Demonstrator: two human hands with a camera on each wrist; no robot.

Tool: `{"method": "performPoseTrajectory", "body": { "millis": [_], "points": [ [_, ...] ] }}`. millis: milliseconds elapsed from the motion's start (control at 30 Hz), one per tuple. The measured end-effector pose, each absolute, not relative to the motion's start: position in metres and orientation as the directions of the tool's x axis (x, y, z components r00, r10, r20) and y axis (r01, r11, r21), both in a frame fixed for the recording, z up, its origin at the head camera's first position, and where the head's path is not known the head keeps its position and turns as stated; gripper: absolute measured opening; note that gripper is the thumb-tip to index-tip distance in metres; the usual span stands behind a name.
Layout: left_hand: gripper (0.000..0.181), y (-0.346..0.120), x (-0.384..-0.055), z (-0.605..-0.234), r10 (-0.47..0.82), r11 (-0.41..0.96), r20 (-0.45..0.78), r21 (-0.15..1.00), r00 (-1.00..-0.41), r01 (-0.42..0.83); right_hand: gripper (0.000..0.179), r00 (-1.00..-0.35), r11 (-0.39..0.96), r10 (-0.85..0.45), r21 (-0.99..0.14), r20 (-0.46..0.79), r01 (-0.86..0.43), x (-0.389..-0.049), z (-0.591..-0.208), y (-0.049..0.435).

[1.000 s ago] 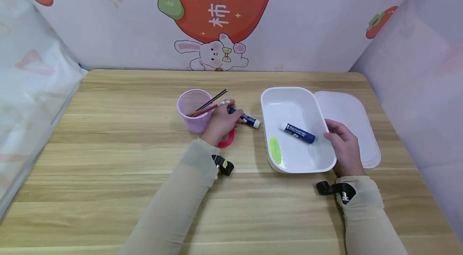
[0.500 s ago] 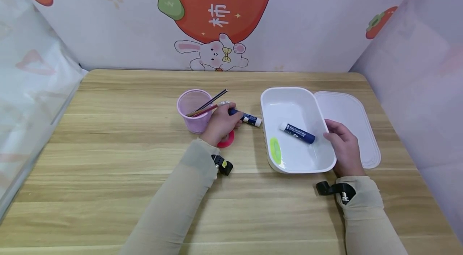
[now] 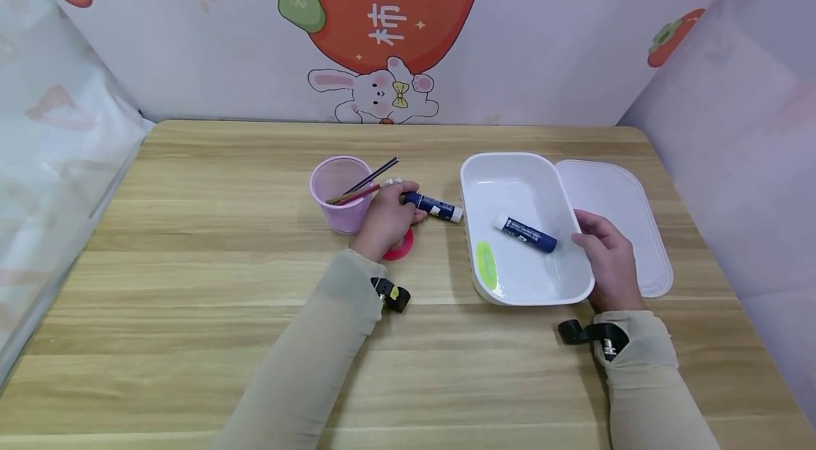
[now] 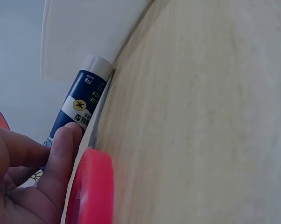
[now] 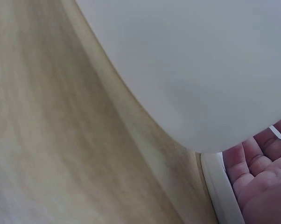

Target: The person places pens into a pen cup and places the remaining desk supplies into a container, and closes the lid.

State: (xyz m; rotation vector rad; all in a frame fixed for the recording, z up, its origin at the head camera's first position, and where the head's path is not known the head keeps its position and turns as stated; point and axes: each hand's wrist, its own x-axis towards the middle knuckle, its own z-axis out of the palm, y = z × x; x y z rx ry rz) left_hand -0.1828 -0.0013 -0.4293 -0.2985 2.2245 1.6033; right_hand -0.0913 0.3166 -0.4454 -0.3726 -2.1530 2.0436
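Note:
My left hand [image 3: 384,221] pinches the near end of a dark blue glue stick [image 3: 440,208] between thumb and fingers. In the left wrist view, the white cap of this glue stick [image 4: 82,95] points toward the white box. Under the hand lies a pink roll of tape [image 3: 400,246], partly hidden. My right hand [image 3: 608,259] holds the right side of the white box [image 3: 510,184], thumb at the rim and fingers against the outer wall. Inside the box are a second blue glue stick [image 3: 525,234] and a yellow-green oval [image 3: 486,266].
A lilac cup [image 3: 342,215] with several thin pencils or brushes [image 3: 376,179] leaning in it stands just left of my left hand. A white lid [image 3: 631,223] lies flat right of the box, partly beneath it in the head view. The wooden table [image 3: 191,280] ends at a printed cloth backdrop.
The glue stick at my left hand has shifted slightly right, its capped end now closer to the box. My right hand and the box keep their places.

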Motion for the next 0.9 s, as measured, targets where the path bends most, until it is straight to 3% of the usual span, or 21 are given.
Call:
{"method": "performPoseTrajectory", "body": {
  "millis": [167,400,700,900],
  "points": [
    [0.038,-0.003,-0.179,-0.426,0.038,0.304,-0.416,0.871,-0.909,-0.386,0.038,-0.955,0.055,0.289,-0.994,-0.072,0.092,-0.091,-0.443,0.316],
    [0.036,-0.007,-0.167,-0.422,0.105,0.266,-0.261,0.937,-0.96,-0.226,0.038,-0.953,0.029,0.296,-0.996,-0.07,0.082,-0.092,-0.443,0.315],
    [0.03,-0.01,-0.15,-0.417,0.093,0.427,-0.135,0.9,-0.986,-0.083,0.039,-0.953,0.018,0.292,-0.996,-0.077,0.086,-0.091,-0.442,0.315],
    [0.03,-0.01,-0.144,-0.418,0.092,0.404,-0.104,0.913,-0.99,-0.058,0.038,-0.953,0.014,0.293,-0.996,-0.077,0.085,-0.091,-0.441,0.314]
  ]
}}
